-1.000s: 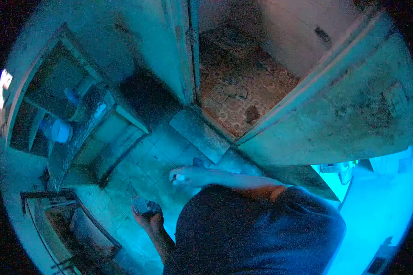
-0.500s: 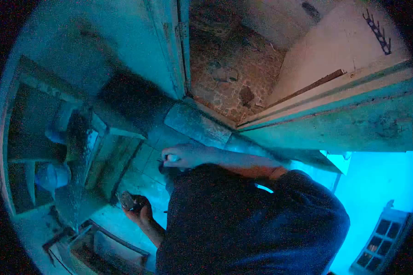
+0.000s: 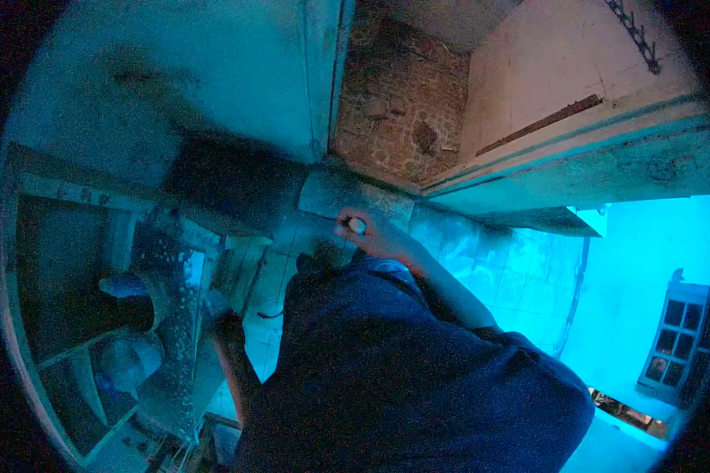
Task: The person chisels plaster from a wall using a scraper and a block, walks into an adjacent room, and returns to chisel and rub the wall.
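Note:
My right hand (image 3: 375, 239) is raised in front of my dark shirt, its fingers wrapped round something with a pale rounded end (image 3: 356, 226). The rest of that thing is hidden in the fist. My left hand (image 3: 227, 325) reaches forward at the lower left, beside a shelf unit. A pale greyish object (image 3: 214, 302) shows at its fingertips, too dark and blurred to name. Near this hand, a light-coloured tub or bowl (image 3: 130, 363) sits on the shelf.
A wooden-framed shelf unit (image 3: 79, 356) fills the left side. A doorway at the top opens onto a brown patterned floor (image 3: 398, 118). A rack of hooks (image 3: 635, 35) hangs on the wall beyond. A paned window frame (image 3: 674, 340) is at the right.
The view has turned and shifted. My left hand has moved closer to the shelf unit with the greyish object. My right hand stays closed round the pale-ended thing.

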Demonstrator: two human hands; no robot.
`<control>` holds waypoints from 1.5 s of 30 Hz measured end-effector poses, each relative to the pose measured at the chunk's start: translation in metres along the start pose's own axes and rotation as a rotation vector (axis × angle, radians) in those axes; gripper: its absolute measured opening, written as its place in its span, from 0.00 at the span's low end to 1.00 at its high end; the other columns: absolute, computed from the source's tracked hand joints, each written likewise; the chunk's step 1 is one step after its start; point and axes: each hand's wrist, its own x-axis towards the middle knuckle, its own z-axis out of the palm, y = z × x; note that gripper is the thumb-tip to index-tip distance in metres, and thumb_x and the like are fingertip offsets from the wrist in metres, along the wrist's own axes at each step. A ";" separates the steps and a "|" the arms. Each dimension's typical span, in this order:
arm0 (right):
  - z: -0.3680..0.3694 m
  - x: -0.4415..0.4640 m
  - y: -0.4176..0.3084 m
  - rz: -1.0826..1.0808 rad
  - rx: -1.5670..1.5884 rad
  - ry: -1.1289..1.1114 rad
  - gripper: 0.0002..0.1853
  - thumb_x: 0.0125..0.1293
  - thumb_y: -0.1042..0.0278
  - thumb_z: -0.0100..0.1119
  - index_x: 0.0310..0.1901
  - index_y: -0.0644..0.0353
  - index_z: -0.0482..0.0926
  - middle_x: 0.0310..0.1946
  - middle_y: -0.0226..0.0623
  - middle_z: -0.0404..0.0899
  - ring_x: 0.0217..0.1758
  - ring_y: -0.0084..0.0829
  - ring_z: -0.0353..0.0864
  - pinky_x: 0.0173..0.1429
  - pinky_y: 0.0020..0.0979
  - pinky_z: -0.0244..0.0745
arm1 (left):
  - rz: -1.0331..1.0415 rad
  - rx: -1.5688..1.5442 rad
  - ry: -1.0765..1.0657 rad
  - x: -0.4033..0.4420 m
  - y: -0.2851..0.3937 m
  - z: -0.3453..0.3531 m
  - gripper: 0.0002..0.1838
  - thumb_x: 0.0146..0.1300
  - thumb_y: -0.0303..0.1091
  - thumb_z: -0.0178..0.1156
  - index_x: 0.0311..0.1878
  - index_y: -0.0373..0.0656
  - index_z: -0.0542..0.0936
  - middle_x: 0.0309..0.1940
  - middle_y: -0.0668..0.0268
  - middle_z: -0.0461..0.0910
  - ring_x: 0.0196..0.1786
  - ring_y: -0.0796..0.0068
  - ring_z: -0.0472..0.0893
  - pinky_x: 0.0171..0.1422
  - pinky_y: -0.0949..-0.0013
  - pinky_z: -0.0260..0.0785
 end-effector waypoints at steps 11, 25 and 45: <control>-0.009 -0.047 0.019 0.159 -0.249 0.212 0.14 0.66 0.65 0.61 0.51 0.56 0.73 0.38 0.31 0.75 0.42 0.24 0.75 0.44 0.28 0.75 | 0.566 0.667 0.103 0.041 0.009 0.017 0.19 0.58 0.40 0.63 0.48 0.37 0.76 0.45 0.56 0.78 0.48 0.60 0.77 0.52 0.58 0.69; -0.015 -0.023 -0.010 0.401 -0.167 0.142 0.10 0.68 0.62 0.58 0.43 0.59 0.74 0.37 0.33 0.74 0.43 0.28 0.74 0.48 0.33 0.71 | 1.183 1.036 0.255 0.174 0.041 0.047 0.23 0.61 0.41 0.62 0.55 0.39 0.73 0.52 0.56 0.76 0.53 0.58 0.76 0.58 0.61 0.67; -0.142 -0.113 0.032 0.372 -0.086 0.369 0.14 0.63 0.67 0.62 0.47 0.60 0.71 0.40 0.40 0.75 0.45 0.34 0.76 0.50 0.36 0.72 | 0.407 1.147 0.175 0.057 -0.120 0.063 0.29 0.68 0.53 0.51 0.62 0.40 0.67 0.54 0.56 0.75 0.54 0.58 0.76 0.56 0.59 0.69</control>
